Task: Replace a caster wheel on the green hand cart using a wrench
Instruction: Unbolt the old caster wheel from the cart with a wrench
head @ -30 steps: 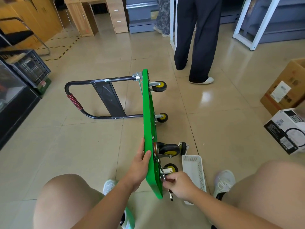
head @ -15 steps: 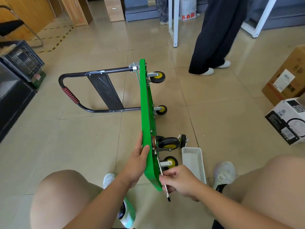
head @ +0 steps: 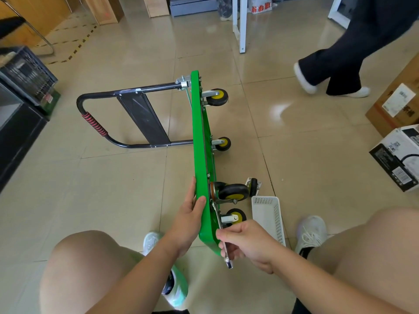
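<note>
On the tiled floor [head: 113, 189] the green hand cart [head: 200, 137] stays on its edge, left hand [head: 188, 220] clasping its deck rim. The right hand [head: 247, 243] still grips the wrench [head: 227, 259] by the nearest caster wheel [head: 235, 216]. Only the bystander [head: 340, 64] has walked rightward.

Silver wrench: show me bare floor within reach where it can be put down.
Bare tile lies left of the upright green cart deck, between its black tubular handle and your left knee. More lies between the white perforated basket and the black-and-white carton. Crowded: between deck and basket, filled by black-and-yellow casters.
</note>
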The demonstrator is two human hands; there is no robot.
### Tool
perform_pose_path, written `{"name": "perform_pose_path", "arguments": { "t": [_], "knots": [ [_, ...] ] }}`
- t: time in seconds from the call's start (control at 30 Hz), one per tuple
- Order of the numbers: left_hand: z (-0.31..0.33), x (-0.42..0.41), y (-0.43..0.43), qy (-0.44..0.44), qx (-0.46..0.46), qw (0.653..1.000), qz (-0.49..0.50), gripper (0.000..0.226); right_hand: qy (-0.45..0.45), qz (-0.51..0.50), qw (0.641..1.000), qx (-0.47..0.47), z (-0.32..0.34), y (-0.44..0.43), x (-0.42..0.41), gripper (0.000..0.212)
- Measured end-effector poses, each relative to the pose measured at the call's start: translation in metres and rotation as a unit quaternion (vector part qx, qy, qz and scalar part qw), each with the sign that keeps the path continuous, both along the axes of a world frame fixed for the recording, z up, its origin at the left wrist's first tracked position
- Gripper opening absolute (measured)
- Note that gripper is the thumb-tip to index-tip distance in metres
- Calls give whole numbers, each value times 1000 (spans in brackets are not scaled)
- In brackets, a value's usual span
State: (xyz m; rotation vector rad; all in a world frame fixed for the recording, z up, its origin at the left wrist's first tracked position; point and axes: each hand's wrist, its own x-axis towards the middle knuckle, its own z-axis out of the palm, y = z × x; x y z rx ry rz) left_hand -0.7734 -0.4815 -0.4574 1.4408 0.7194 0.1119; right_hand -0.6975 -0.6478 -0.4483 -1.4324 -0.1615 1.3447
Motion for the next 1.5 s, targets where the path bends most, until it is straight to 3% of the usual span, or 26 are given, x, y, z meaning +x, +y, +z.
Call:
{"name": "perform_pose_path", "arguments": {
  "t": [0.27, 0.43, 0.6, 0.8, 0.93, 1.13, 1.5],
  "knots": [
    [-2, 0, 1, 10, 1, 1000, 2, 61, 60, -20, 998, 28, -4, 5, 0, 21],
    [-5, -2, 2, 15, 1, 1000, 1, 60, 0, 17, 1000, 16, -18, 4, 4, 21],
    [-1, -1, 1, 17, -10, 1000, 8, 60, -167, 79, 982, -47, -41, 3, 5, 12],
    [2, 0, 0, 19, -10, 1000, 14, 61, -174, 86, 980, -34, -49, 6, 5, 22],
    [3, 0, 0, 16, -11, 1000, 13, 61, -139, 82, 986, -32, -45, -12, 4, 17],
    [3, 0, 0, 17, -9, 1000, 8, 60, -5, 20, 1000, -8, -30, -13, -1, 8],
    [3, -1, 0, 16, -9, 1000, 6, 60, 33, -15, 999, 41, -14, 2, 0, 26]
  ]
}}
